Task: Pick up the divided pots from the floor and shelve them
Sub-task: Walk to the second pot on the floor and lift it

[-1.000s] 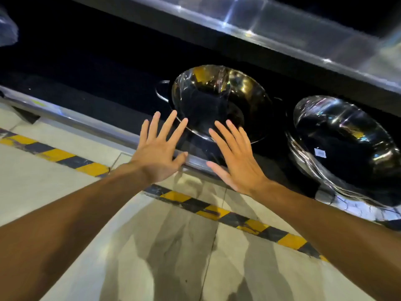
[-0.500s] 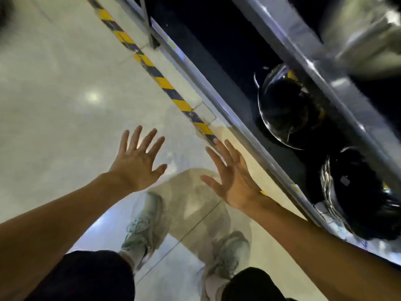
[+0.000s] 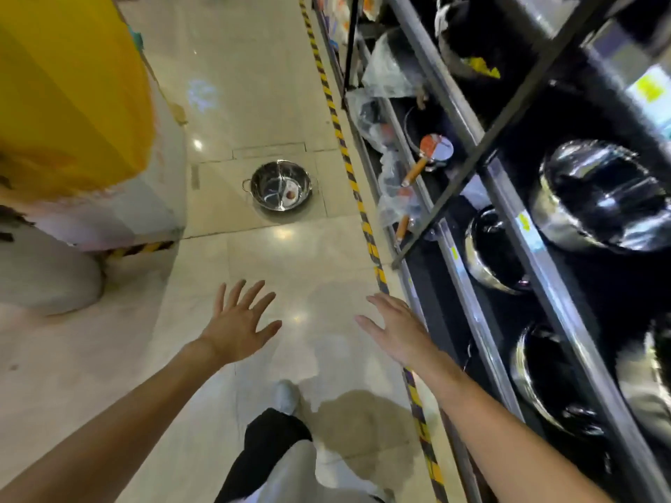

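Both arms are out in front, palms down, and neither is carrying anything: the left hand (image 3: 238, 326) has its fingers (image 3: 250, 295) spread wide over the pale tiled floor (image 3: 254, 67), and the right hand (image 3: 397, 330) is flat and open too, fingers splayed, hanging just beside the striped yellow-and-black tape (image 3: 357, 197) that runs along the foot of the shelf (image 3: 468, 303). Up ahead, there's the divided pot (image 3: 281, 185), a shiny steel one sitting upright on the floor on its own, well clear of both hands, with a curved partition across its inside and a small round label in one half; a loop handle shows on its left side. It sits just to the left of the tape line, near the shelf's bottom edge but not touching it. On the shelf itself, dark gleaming pots (image 3: 599, 196) lie tipped on their sides in rows, one level above another, some wrapped in clear plastic. Further along the shelf a pan with a wooden handle (image 3: 434, 154) pokes out over the edge among loose plastic bags (image 3: 386, 72). On the far left stands a big yellow-topped block (image 3: 69, 85) with a pale base, a short strip of hazard tape at its bottom corner. Down below, one leg in dark and pale trousers (image 3: 276, 451) and a light shoe (image 3: 287, 395) are planted on the tiles between the two arms.
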